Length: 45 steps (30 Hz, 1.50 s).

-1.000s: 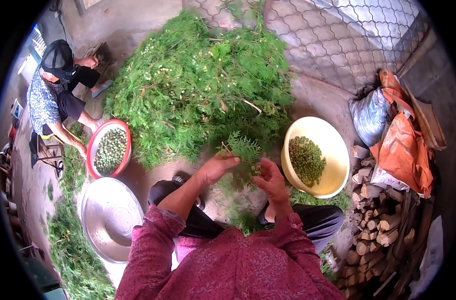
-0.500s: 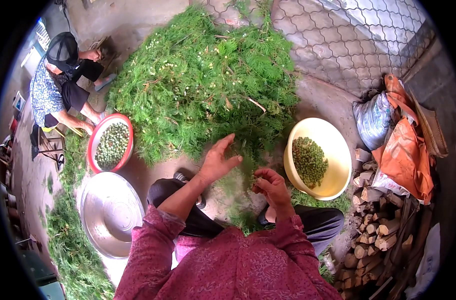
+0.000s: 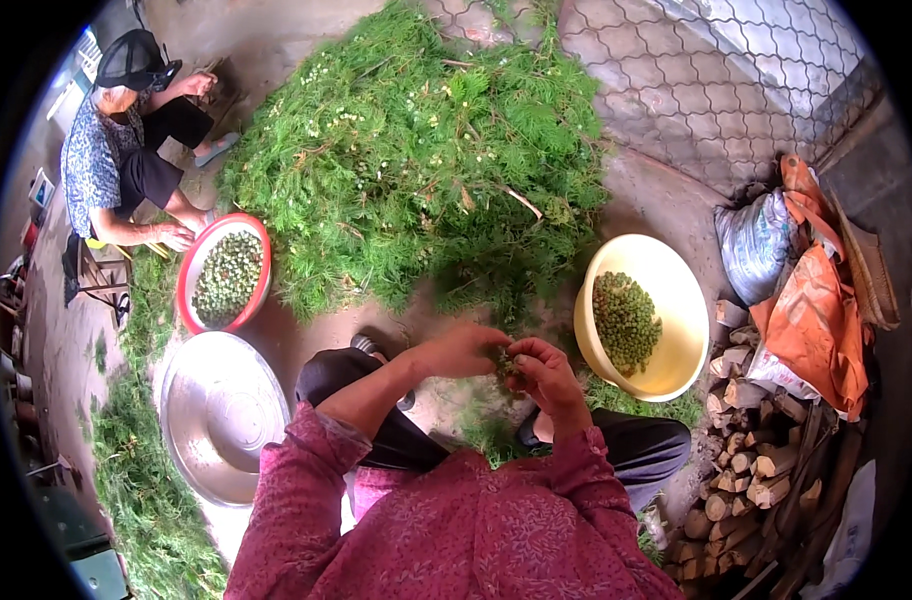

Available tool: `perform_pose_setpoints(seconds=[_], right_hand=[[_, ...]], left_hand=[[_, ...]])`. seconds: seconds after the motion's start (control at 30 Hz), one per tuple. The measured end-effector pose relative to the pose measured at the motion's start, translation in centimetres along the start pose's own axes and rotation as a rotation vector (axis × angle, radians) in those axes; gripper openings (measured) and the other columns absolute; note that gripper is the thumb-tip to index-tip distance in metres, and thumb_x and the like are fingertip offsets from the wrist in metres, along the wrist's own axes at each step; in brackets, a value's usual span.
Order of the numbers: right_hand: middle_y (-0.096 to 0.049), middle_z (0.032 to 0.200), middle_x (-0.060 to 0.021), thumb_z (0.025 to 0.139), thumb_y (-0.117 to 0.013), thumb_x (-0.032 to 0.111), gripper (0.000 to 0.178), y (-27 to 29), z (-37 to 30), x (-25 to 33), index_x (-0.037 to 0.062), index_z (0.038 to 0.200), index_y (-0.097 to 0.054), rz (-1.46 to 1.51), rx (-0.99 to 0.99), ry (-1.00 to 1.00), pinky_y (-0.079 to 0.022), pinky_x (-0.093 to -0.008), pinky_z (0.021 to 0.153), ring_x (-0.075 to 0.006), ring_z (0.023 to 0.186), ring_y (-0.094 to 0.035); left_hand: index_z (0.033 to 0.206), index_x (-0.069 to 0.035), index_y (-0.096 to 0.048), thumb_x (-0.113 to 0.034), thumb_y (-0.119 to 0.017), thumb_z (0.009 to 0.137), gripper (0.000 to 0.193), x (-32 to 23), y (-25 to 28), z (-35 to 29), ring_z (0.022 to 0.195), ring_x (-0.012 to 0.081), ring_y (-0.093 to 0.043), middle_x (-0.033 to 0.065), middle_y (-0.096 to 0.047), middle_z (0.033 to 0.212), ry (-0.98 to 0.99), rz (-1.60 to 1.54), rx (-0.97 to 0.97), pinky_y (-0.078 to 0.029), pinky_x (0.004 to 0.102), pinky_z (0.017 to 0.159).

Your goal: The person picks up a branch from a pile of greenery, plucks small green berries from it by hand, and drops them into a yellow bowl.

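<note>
Heap [image 3: 416, 170]: and there it sprawls, a great green mound of feathery cuttings!
Metal basin [image 3: 221, 425]: silver, near and left of the heap.
Yellow basin [image 3: 682, 320]: right of the heap.
Red-rimmed basin [image 3: 267, 258]: just beside the heap's left edge.
Left hand [image 3: 464, 352]: nearside of the heap, fingers stretched inward, tips hidden; grip, cannot tell.
Right hand [image 3: 546, 374]: pinched tight on a sprig!
Sprig [image 3: 505, 366]: between both hands, before the heap.
Berries [image 3: 626, 325]: small, green, in the yellow basin.
</note>
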State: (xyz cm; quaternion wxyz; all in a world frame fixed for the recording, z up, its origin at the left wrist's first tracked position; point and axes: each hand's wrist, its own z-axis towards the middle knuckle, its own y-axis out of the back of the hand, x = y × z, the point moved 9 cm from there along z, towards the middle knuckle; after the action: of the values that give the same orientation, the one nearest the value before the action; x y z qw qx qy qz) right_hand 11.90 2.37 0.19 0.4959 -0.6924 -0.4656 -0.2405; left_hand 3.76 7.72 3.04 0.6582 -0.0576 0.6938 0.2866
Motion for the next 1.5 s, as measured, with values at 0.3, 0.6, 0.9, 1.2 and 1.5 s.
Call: perform_pose_setpoints(seconds=[0.3, 0.6, 0.9, 1.2, 1.5], right_hand=[[-0.055, 0.080, -0.0052, 0.086, -0.046, 0.018, 0.014, 0.0, 0.6, -1.0, 0.0058, 0.092, -0.050, 0.079, 0.001, -0.033, -0.048, -0.0262, 0.054, -0.0144, 0.062, -0.056], [-0.055, 0.079, -0.0042, 0.085, -0.049, 0.019, 0.016, 0.0, 0.4, -0.7, 0.0050, 0.092, -0.050, 0.079, 0.049, -0.049, -0.049, -0.0264, 0.056, -0.0137, 0.067, -0.057], [-0.053, 0.074, 0.0009, 0.079, -0.057, 0.015, 0.015, -0.5, 0.8, 0.1, 0.0056, 0.089, -0.052, -0.203, 0.060, 0.020, -0.046, -0.0218, 0.050, -0.0106, 0.061, -0.057], [-0.051, 0.076, 0.0033, 0.081, -0.053, 0.013, 0.007, -1.2, 0.3, 0.0, 0.0072, 0.086, -0.052, -0.229, 0.048, -0.048, -0.045, -0.0191, 0.048, -0.0067, 0.058, -0.053], [-0.050, 0.074, 0.0032, 0.080, -0.055, 0.015, 0.008, -3.0, -0.2, 0.4, 0.0076, 0.080, -0.051, -0.031, 0.076, -0.074, -0.036, -0.0154, 0.042, -0.0040, 0.058, -0.044]], left_hand=[[0.089, -0.002, -0.058, -0.003, -0.056, 0.074, 0.016, 2.9, -0.6, -0.2, 0.063, 0.0046, -0.049, -0.0011, -0.056, 0.069, 0.166, -0.138, 0.000, -0.041, 0.0198, 0.055], [0.081, -0.001, -0.058, -0.003, -0.054, 0.076, 0.007, 3.5, -1.3, -0.5, 0.058, 0.0055, -0.050, -0.0009, -0.055, 0.065, 0.287, -0.446, 0.057, -0.041, 0.0195, 0.053], [0.090, -0.002, -0.057, -0.011, -0.053, 0.072, 0.020, 3.8, -1.7, -0.7, 0.062, 0.0075, -0.051, 0.0001, -0.055, 0.069, 0.334, -0.530, 0.106, -0.042, 0.0217, 0.055], [0.081, -0.002, -0.057, -0.001, -0.051, 0.074, 0.010, 3.4, -1.6, -1.5, 0.055, 0.0072, -0.046, -0.0005, -0.051, 0.062, 0.388, -0.803, 0.048, -0.037, 0.0200, 0.052], [0.081, -0.001, -0.056, -0.004, -0.052, 0.071, 0.011, 1.6, -1.3, -2.1, 0.051, 0.0081, -0.043, 0.0001, -0.049, 0.057, 0.346, -0.860, 0.061, -0.037, 0.0213, 0.051]])
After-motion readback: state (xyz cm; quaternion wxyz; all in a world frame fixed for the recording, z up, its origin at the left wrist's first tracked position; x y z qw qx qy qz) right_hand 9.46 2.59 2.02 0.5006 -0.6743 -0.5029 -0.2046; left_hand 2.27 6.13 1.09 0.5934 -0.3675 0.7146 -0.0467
